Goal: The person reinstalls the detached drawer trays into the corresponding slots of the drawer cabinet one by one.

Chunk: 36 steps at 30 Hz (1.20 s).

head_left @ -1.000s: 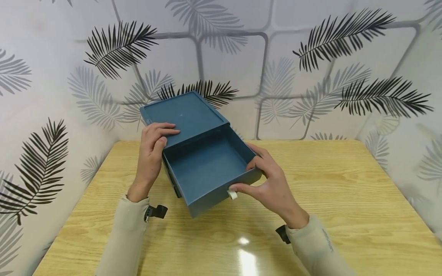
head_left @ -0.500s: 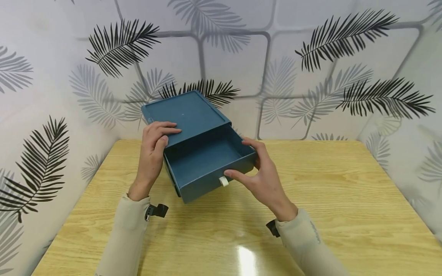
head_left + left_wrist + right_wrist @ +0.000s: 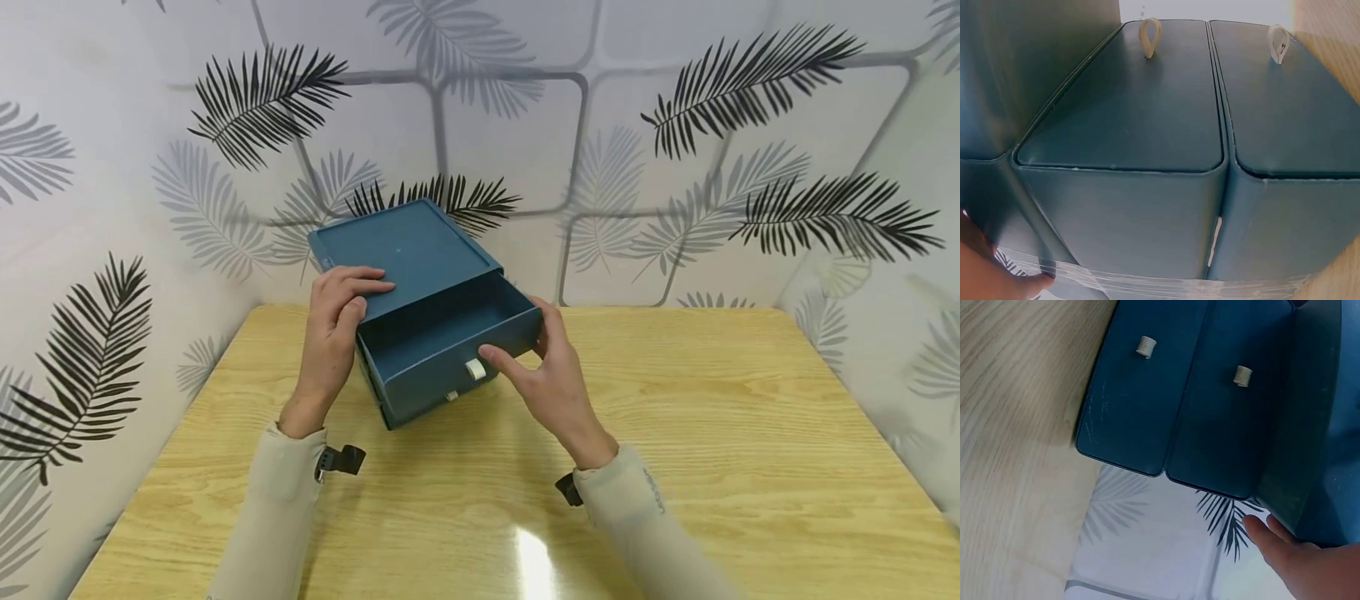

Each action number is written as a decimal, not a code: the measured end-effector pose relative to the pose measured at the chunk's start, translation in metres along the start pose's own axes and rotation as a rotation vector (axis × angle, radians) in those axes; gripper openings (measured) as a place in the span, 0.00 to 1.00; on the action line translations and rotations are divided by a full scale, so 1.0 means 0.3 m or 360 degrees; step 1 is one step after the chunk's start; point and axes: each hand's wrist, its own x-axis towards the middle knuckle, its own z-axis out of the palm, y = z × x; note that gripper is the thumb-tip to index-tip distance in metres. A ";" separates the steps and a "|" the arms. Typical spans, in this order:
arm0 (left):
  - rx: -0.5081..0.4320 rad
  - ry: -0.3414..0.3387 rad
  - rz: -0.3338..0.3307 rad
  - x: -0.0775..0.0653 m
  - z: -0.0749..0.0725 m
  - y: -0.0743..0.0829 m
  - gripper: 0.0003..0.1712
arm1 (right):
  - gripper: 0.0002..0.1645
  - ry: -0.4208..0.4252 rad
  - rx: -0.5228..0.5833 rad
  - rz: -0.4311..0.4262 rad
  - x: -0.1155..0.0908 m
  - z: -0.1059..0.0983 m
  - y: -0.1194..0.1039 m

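Note:
A dark blue drawer unit (image 3: pixel 405 246) stands on the table at a slant, its top drawer (image 3: pixel 442 371) partly pulled out. Nothing shows inside the visible part of that drawer. On its front is a small white pull loop (image 3: pixel 476 368). My left hand (image 3: pixel 330 321) rests on the unit's top at the left front corner, fingers spread over the lid. My right hand (image 3: pixel 551 375) grips the drawer's right front corner, thumb on the front face and fingers round the side. Below, two closed drawers (image 3: pixel 1222 425) with loops show in the right wrist view.
The wooden table (image 3: pixel 712 433) spreads around the unit, with a patterned wall (image 3: pixel 510 125) behind it. In the left wrist view, clear tape (image 3: pixel 1191 287) runs along the drawer unit. Black straps (image 3: pixel 343 459) sit at both wrists.
The top drawer has slid back into the unit by a good part, with my right hand moving in along with it. A lower pull loop has come into sight. My left hand stays put.

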 end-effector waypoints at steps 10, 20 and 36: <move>-0.0026 -0.0012 0.0053 -0.003 -0.002 0.003 0.22 | 0.45 -0.0023 -0.0057 0.0015 0.038 0.031 0.017; -0.0038 -0.0020 0.0052 -0.001 -0.008 0.000 0.22 | 0.45 0.0006 -0.0036 0.0062 0.080 0.067 0.029; -0.0039 -0.0023 0.0054 -0.006 -0.011 -0.012 0.21 | 0.44 0.0016 -0.0108 0.0137 0.125 0.111 0.070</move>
